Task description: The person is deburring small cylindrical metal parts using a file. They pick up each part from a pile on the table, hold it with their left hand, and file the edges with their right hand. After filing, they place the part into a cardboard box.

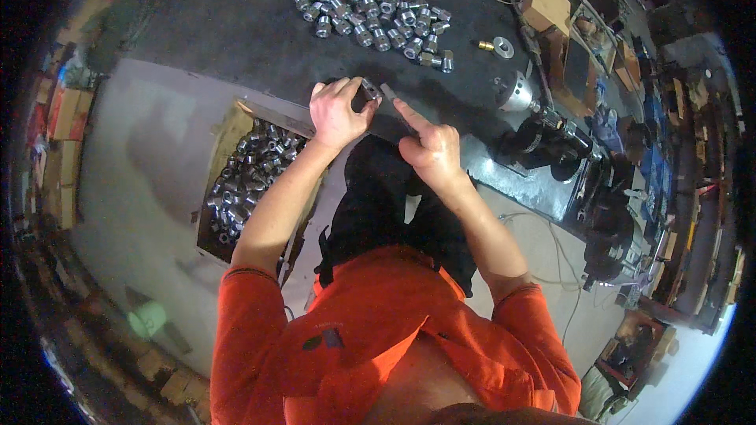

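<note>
My left hand is closed around a small metal fitting, gripped between thumb and fingers above the near edge of the dark worktable. Close on its right, my right hand wraps round a flat, grey, file-like tool. The index finger stretches along this tool, whose tip is near the fitting; I cannot tell whether they touch. Farther back on the table lies a loose spread of shiny metal fittings. To the left of my legs, below the table, more fittings fill an open box.
At the right stand a round metal chuck and dark machine parts. A metal ring and a small brass piece lie behind them. Cardboard boxes sit at the back right. A cable hangs over the floor.
</note>
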Tool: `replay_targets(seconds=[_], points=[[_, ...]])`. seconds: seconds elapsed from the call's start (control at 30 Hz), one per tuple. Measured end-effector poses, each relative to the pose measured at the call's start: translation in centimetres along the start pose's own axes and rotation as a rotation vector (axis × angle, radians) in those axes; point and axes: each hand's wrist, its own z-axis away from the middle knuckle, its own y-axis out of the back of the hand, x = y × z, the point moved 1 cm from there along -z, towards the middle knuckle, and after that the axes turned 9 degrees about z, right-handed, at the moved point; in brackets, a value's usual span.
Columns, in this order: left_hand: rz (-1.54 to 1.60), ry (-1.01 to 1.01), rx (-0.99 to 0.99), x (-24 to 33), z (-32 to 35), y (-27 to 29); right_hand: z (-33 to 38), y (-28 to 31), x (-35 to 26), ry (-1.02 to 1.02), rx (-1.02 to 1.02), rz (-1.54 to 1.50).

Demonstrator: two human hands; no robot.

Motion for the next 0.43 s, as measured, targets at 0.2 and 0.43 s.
replay_targets(seconds=[0.2, 0.43], points=[[0.020, -0.056, 0.001, -0.3, -0.1, -0.4, -1.7, -2.9, -0.4, 0.091, 0.051, 0.084], [-0.005, -0.032, -0.015, -0.4, -0.1, -0.5, 0.9, -2.8, 0.4, 0.104, 0.127, 0.042]])
